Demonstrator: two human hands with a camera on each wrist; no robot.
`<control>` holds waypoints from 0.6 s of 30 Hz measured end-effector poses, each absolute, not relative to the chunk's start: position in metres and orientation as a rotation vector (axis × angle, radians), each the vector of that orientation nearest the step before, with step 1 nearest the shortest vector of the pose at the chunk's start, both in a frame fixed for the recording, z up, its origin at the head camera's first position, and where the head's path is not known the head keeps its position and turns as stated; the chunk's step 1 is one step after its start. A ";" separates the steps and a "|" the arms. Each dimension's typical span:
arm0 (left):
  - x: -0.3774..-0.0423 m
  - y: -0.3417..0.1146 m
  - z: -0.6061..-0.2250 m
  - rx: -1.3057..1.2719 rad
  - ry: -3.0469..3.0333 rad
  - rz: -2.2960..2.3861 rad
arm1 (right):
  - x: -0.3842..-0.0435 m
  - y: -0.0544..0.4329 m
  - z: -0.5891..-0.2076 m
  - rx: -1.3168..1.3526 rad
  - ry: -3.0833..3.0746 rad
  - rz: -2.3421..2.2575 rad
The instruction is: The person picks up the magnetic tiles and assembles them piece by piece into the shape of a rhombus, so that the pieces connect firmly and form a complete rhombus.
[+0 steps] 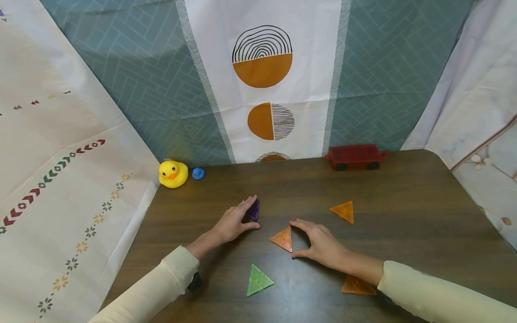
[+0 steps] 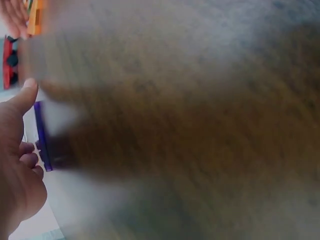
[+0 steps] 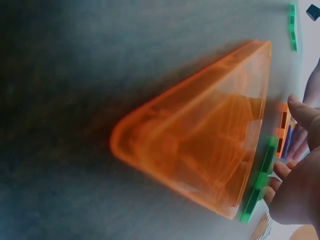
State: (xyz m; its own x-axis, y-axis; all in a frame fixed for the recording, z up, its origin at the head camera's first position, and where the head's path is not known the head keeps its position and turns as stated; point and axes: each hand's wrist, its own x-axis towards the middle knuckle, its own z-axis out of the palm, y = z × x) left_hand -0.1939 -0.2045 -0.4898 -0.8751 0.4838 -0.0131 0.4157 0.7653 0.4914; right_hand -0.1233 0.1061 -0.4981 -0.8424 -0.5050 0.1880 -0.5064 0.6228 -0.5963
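Observation:
In the head view my left hand holds a purple triangular tile between thumb and index finger, at the tile's two corners. The left wrist view shows that tile edge-on beside the fingers. My right hand spans the near edge of a light orange triangular tile, thumb and index fingertip at its corners. Its tip points left, toward the left hand. The right wrist view shows this orange tile past the thumb, partly hidden by the hand.
A green triangle lies in front, an orange one at back right, another partly under the right forearm. Along the back stand a yellow duck, a small blue duck and a red wagon.

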 end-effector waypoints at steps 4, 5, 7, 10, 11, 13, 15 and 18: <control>-0.192 -0.202 -0.492 0.717 2.839 0.733 | -0.123 0.103 -0.498 0.883 -2.819 1.028; -0.191 -0.201 -0.492 0.718 2.842 0.742 | -0.123 0.102 -0.498 0.885 -2.820 1.023; -0.191 -0.201 -0.492 0.722 2.848 0.756 | -0.123 0.100 -0.498 0.884 -2.825 1.016; -0.190 -0.199 -0.492 0.744 2.858 0.769 | -0.123 0.099 -0.498 0.873 -2.833 1.007; -0.190 -0.199 -0.492 0.752 2.863 0.764 | -0.124 0.098 -0.498 0.868 -2.834 1.008; -0.191 -0.198 -0.493 0.764 2.876 0.754 | -0.124 0.098 -0.498 0.866 -2.833 1.007; -0.191 -0.198 -0.494 0.762 2.886 0.750 | -0.124 0.097 -0.499 0.869 -2.830 1.013; -0.192 -0.198 -0.494 0.759 2.900 0.760 | -0.125 0.097 -0.500 0.877 -2.827 1.014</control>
